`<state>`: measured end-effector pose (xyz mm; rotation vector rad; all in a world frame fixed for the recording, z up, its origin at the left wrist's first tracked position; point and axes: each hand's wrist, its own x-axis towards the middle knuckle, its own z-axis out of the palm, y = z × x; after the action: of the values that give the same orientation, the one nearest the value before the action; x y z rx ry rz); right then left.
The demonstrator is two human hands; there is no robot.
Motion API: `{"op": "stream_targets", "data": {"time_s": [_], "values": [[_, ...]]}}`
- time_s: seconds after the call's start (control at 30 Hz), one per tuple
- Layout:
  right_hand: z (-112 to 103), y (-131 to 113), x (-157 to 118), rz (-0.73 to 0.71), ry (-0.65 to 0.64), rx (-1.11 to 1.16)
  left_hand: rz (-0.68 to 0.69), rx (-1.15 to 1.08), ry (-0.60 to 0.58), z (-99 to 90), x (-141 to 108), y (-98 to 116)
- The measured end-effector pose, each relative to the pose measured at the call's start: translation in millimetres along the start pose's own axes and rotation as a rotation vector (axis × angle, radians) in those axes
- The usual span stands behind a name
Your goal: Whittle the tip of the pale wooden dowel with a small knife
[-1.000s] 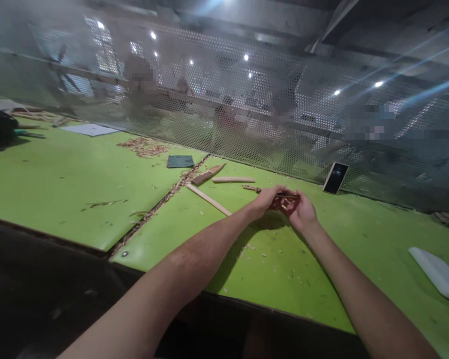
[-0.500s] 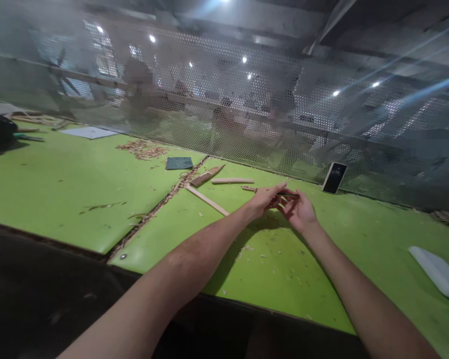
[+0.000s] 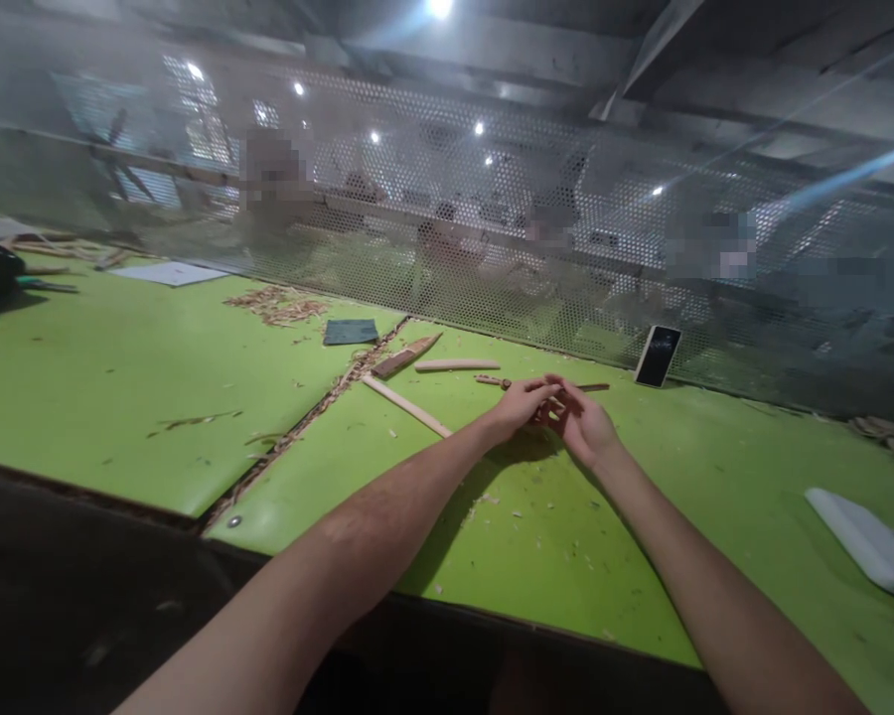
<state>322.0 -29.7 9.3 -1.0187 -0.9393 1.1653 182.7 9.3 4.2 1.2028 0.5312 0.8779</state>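
Note:
My left hand (image 3: 525,402) and my right hand (image 3: 585,422) meet above the bench, fingertips touching. A slender brown stick (image 3: 596,386) runs sideways at the hands, one end showing left of my left hand and the other beyond my right fingers; its middle is hidden. My left fingers are closed around its line. The right fingers are bent and pinched together, and what sits between them cannot be made out. Just left of the hands lie a pale curved wooden strip (image 3: 458,365), a pointed piece of wood (image 3: 408,356) and a straight pale stick (image 3: 406,405).
Wood shavings (image 3: 279,306) lie on the green bench top (image 3: 156,372) and along its joint. A dark green sheet (image 3: 351,332) rests near the joint. A phone (image 3: 658,356) leans against the mesh screen (image 3: 447,268). A white device (image 3: 864,546) is at right. People sit beyond the mesh.
My right hand has moved slightly left and its fingertips have come together with my left fingers. The stick's right end now shows beyond them. The view has shifted a little.

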Motion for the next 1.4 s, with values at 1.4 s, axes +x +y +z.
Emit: {"op": "stream_targets", "data": {"time_s": [1.4], "values": [[-17, 5, 14, -0.272, 0.276, -0.222, -0.168, 0.408, 0.24, 10.3, 0, -2]]}}
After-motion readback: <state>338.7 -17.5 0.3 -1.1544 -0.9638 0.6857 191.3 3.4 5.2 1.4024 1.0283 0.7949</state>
